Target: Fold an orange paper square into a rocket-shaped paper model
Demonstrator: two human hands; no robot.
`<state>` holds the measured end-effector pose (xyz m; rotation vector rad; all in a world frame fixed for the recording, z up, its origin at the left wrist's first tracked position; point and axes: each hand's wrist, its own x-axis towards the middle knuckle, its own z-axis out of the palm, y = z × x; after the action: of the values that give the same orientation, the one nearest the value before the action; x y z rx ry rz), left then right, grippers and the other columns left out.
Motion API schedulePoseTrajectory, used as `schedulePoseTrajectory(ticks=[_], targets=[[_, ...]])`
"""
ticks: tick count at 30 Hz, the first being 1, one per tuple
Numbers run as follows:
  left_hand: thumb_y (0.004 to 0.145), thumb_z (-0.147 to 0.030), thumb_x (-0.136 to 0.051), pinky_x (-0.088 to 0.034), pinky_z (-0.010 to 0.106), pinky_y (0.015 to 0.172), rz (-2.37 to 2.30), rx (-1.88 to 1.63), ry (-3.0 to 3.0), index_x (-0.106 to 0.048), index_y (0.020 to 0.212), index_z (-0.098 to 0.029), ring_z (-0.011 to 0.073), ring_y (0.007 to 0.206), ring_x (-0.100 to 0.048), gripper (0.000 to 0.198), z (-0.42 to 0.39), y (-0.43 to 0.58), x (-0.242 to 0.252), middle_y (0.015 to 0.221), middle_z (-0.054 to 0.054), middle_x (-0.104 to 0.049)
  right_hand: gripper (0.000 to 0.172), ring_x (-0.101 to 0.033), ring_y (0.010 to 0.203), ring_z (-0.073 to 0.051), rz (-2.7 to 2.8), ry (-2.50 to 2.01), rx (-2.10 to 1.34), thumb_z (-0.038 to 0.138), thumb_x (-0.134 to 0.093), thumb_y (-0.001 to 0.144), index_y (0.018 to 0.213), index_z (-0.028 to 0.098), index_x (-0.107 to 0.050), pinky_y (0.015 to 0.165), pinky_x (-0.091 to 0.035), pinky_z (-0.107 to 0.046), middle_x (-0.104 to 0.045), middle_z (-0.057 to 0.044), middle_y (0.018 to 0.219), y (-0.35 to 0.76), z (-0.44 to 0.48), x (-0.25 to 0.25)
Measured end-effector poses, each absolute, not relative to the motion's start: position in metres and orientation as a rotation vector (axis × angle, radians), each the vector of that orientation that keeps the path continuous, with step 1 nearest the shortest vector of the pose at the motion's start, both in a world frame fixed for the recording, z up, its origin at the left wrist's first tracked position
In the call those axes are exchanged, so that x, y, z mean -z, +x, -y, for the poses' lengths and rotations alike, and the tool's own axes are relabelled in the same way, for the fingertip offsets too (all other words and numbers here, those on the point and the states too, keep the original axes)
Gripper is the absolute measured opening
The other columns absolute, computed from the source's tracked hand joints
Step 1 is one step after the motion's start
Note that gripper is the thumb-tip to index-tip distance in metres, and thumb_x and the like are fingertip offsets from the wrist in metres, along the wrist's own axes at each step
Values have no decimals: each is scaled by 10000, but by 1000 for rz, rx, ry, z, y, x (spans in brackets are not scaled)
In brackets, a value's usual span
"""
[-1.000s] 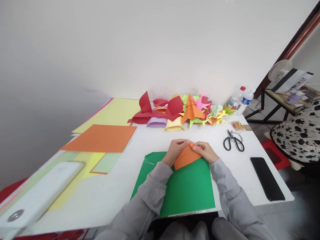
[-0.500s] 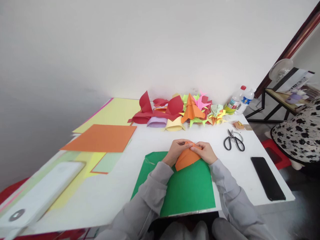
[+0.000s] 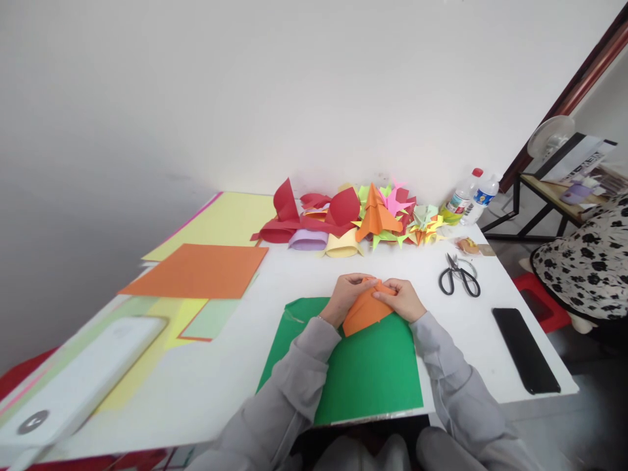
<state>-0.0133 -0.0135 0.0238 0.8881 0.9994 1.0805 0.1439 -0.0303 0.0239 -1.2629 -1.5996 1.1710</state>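
A folded orange paper (image 3: 367, 315) is held between the person's two hands, above the far part of a green sheet (image 3: 373, 376). Its narrow end points away from the person, up at the fingertips, and it widens toward the body; the broad near edge slants, its left corner nearer the person than its right. The fingers cover much of the sides, so which way its long axis runs cannot be told for certain. The left hand (image 3: 342, 299) has its grip closed on the left side near the tip, thumb and fingers pinched together; the right hand (image 3: 405, 301) pinches the opposite side in a similarly closed grip, its thumb lying across the paper. Compared with a second ago, the small raised fold at the tip shows less, the right thumb reaches farther over the paper, and the near left corner sits slightly lower; the surrounding things have stayed put. The green sheet lies on the white worktop (image 3: 235, 386), with black-handled scissors (image 3: 459, 280) and a dark phone (image 3: 526, 351) to the right, a flat orange sheet (image 3: 196, 271) to the left, and colourful folded papers (image 3: 338, 212) beyond.
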Motion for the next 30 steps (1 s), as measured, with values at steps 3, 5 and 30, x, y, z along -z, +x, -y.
schedulePoseTrajectory(ticks=[3, 5, 30], targets=[[504, -317, -826, -470, 266, 621, -1034, -1088, 903, -733, 646, -138, 148, 607, -599, 247, 13, -12, -23, 651, 42, -713, 320, -361, 538, -94, 1600, -1273, -1164, 453, -685, 662, 606, 160, -569, 517, -288, -234, -436, 53, 543, 144, 30, -22], [504, -323, -825, -471, 270, 618, -1044, -1094, 916, -731, 642, -135, 153, 607, -599, 251, 13, -12, -22, 648, 45, -711, 326, -354, 533, -93, 1604, -1276, -1160, 458, -680, 664, 597, 162, -561, 513, -283, -233, -427, 55, 536, 144, 30, -22], [466, -332, -844, -478, 264, 589, -1025, -1118, 896, -714, 630, -134, 148, 589, -596, 288, 15, -13, -24, 635, 42, -698, 324, -420, 573, -111, 1618, -1196, -1198, 474, -613, 730, 678, 154, -611, 574, -345, -247, -507, 27, 589, 145, 31, -23]])
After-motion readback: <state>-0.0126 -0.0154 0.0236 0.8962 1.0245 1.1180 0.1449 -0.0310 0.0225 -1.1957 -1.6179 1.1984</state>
